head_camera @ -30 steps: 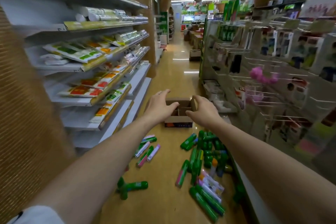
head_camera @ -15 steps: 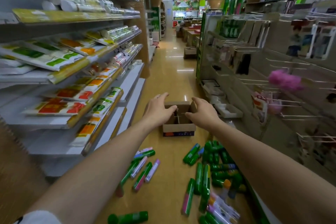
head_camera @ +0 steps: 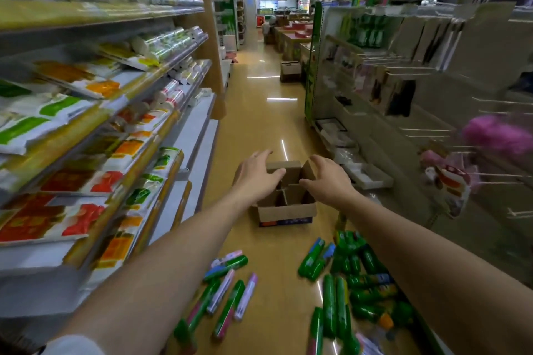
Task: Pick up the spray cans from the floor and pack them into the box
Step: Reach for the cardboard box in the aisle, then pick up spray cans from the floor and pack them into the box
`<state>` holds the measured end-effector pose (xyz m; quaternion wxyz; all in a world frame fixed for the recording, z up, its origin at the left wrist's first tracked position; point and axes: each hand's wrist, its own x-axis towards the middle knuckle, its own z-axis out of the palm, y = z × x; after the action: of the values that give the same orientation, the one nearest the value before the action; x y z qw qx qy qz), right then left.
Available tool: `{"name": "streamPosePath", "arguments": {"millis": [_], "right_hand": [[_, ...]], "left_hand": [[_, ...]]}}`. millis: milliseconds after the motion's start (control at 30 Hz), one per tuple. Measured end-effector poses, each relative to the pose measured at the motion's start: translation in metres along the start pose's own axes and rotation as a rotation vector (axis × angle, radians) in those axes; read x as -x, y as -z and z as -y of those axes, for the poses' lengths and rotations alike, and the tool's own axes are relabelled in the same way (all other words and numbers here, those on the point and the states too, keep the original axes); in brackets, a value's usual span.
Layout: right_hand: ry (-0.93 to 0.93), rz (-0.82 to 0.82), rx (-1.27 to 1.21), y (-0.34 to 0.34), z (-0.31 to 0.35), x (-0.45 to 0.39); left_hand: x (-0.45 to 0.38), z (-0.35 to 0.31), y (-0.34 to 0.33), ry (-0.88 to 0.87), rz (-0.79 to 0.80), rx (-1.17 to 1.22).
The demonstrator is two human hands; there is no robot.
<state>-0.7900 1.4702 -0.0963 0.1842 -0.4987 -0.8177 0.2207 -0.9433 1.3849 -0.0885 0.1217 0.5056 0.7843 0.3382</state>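
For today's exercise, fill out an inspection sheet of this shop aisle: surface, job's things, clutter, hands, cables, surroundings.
Surface: glossy tan floor.
Job's things: open cardboard box with dividers, no can seen inside; green spray cans and pink-capped ones lying scattered.
Clutter: second carton further down the aisle.
Hands: left hand and right hand at the box's top, fingers spread, holding no can.
Cables: nothing seen.
Surroundings: stocked shelves left, hook rack right.
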Motion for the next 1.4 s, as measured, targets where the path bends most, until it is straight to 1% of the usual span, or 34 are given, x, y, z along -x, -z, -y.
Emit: {"name": "streamPosePath", "arguments": {"millis": [200, 500, 600, 767, 933, 1067, 1233, 1400], "right_hand": [[0.001, -0.027, -0.025, -0.025, -0.013, -0.092], [-0.053, 0.006, -0.050, -0.035, -0.047, -0.263], [-0.091, 0.003, -0.045, -0.034, -0.065, -0.305], [-0.145, 0.007, -0.038, -0.037, -0.098, -0.356], [-0.216, -0.009, -0.068, -0.037, -0.121, -0.404], [-0.250, -0.028, -0.054, -0.041, -0.141, -0.445], [-0.348, -0.047, -0.054, -0.052, -0.177, -0.505], [-0.507, -0.080, -0.041, -0.054, -0.209, -0.560]], "left_hand": [[-0.091, 0.017, -0.024, 0.000, 0.015, -0.009], [-0.269, 0.020, -0.076, -0.013, 0.066, -0.042], [-0.314, 0.018, -0.098, 0.005, 0.101, -0.005], [-0.369, 0.016, -0.130, -0.002, 0.180, -0.037], [-0.431, 0.005, -0.153, -0.067, 0.228, -0.026], [-0.483, -0.001, -0.185, -0.130, 0.259, -0.042], [-0.560, -0.003, -0.234, -0.228, 0.381, -0.030], [-0.638, -0.010, -0.291, -0.330, 0.487, -0.029]]}}
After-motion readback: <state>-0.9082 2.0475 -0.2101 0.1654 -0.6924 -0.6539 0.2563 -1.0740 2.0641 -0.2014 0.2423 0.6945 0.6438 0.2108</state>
